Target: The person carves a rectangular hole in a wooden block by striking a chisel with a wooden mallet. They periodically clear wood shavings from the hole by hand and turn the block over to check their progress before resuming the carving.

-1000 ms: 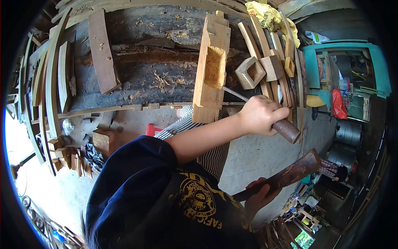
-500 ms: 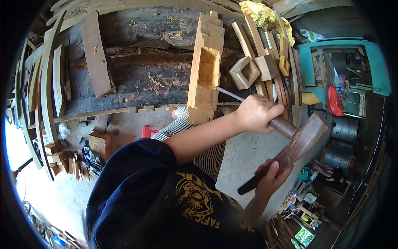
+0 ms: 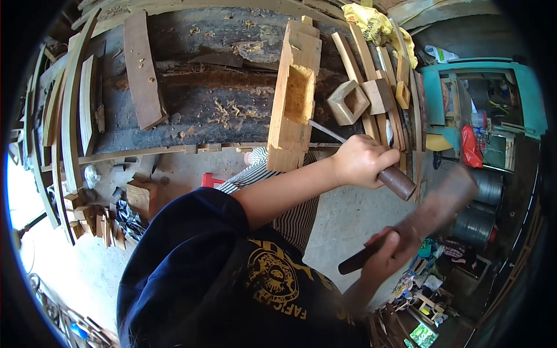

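My left hand (image 3: 362, 162) is wrapped round a chisel (image 3: 397, 181), whose thin metal shaft slants up and left. The chisel's tip meets the lower right corner of a deep rectangular recess in a pale wooden block (image 3: 284, 136). Rough, freshly cut walls show inside that recess. Lower right, my right hand (image 3: 384, 255) grips a dark wooden mallet (image 3: 432, 211). Motion blurs the mallet's head, and a gap separates it from the butt of the chisel's handle.
The block lies across a dark, rough timber (image 3: 197, 124) strewn with shavings. Two hollowed wooden pieces (image 3: 342, 109) and several sticks sit to its right. A brown board (image 3: 141, 75) and long strips lie left. Offcuts (image 3: 141, 197) rest on the floor.
The mallet's head has swung away from the chisel's butt, down and to the right, with my right hand. The chisel stays against the block; the whole view has shifted slightly.
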Demonstrator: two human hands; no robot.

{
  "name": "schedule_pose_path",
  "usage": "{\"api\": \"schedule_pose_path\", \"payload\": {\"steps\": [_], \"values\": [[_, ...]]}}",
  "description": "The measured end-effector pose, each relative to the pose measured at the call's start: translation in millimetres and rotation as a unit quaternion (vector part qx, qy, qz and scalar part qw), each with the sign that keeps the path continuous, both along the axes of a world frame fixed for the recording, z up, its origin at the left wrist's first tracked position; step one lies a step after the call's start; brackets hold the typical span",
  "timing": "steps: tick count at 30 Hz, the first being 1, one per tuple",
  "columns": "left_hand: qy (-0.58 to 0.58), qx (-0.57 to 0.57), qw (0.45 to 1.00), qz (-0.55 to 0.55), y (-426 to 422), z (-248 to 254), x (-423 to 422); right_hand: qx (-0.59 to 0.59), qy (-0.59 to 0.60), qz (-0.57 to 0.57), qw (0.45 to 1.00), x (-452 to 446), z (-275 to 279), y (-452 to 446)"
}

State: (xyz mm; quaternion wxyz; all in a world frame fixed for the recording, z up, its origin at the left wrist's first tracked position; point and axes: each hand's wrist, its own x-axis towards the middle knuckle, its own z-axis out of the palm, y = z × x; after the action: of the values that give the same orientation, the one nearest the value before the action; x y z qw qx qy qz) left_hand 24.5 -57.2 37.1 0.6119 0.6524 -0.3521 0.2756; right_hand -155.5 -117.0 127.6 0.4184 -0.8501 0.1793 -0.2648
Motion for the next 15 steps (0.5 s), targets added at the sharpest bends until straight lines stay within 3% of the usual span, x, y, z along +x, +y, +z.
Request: {"api": "schedule_pose_path", "payload": {"steps": [2, 3, 4, 6, 7, 8, 11, 13, 15], "values": [[0.000, 0.007, 1.000, -0.001, -1.5, -3.2, -1.0, 0.048, -0.130, -0.043, 0.989, -4.2, 10.3, 0.7], [0.000, 0.013, 1.000, -0.001, -2.0, -3.6, -0.9, 0.012, -0.127, -0.002, 0.992, -10.8, 23.0, -9.9], [0.002, 0.013, 1.000, -0.001, -2.4, -3.5, -1.1, 0.045, -0.183, -0.033, 0.982, -10.9, 22.2, -5.6], [-0.001, 0.015, 1.000, 0.002, -1.4, -3.7, -2.1, -0.221, -0.014, -0.063, 0.973, -20.3, 0.6, -22.3], [0.001, 0.019, 1.000, 0.005, -3.5, -5.8, -1.6, -0.438, 0.009, 0.086, 0.895, 4.3, -0.3, -16.6], [-0.004, 0.027, 1.000, -0.001, -7.9, -8.4, -1.5, -0.015, 0.078, -0.060, 0.995, 2.1, -13.9, 23.6], [-0.005, 0.030, 1.000, -0.003, -8.3, -10.8, -1.5, 0.039, 0.099, -0.056, 0.993, -16.3, -5.3, 5.1], [-0.003, 0.028, 1.000, 0.000, -4.9, -8.0, -3.6, 0.007, 0.000, -0.042, 0.999, -21.0, 8.9, -0.3], [-0.002, 0.029, 1.000, -0.003, -2.5, -7.3, -4.0, 0.051, -0.091, -0.061, 0.993, -22.9, 23.2, -0.3]]}}
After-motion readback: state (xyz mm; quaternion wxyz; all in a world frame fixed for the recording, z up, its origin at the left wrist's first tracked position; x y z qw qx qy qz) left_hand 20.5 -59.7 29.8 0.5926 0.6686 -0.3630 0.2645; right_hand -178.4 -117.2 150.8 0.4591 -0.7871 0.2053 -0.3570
